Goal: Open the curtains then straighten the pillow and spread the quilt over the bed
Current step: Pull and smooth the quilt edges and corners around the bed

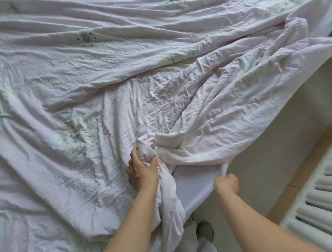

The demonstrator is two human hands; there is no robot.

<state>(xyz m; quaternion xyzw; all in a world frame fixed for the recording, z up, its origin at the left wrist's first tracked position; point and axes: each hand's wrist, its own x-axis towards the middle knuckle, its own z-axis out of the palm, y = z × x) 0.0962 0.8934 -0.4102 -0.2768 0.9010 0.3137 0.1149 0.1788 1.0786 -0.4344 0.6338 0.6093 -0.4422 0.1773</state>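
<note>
Two bare forearms reaching up from the bottom edge, over a foot in a slipper (205, 231) and pale trouser legs on the floor (258, 169). Left hand (142, 169) with fingers (133, 153) curled round a bunched knot of quilt (121, 80), thumb pressed against the right side of the bunch. Right hand (226, 184) closed in a fist, pinching the quilt's edge where it hangs off the side of the bed, slightly blurred. Between the two hands, a strip of plain white sheet (192, 183) laid bare on the mattress.

Quilt pale lilac with faint flower prints, heavily creased, covering nearly the whole bed (320, 23) from the left edge across to the far right. Long folds fanning out from the gripped bunch toward the upper right, ending in a twisted ridge near the far corner. White corner of the bed showing at the top right, beyond that ridge. Lower part of the quilt spilling over the near edge of the bed beside the left forearm.

White radiator (320, 201) with ribbed sections at the lower right, standing apart from the bed across a strip of light floor with a tan band alongside.
</note>
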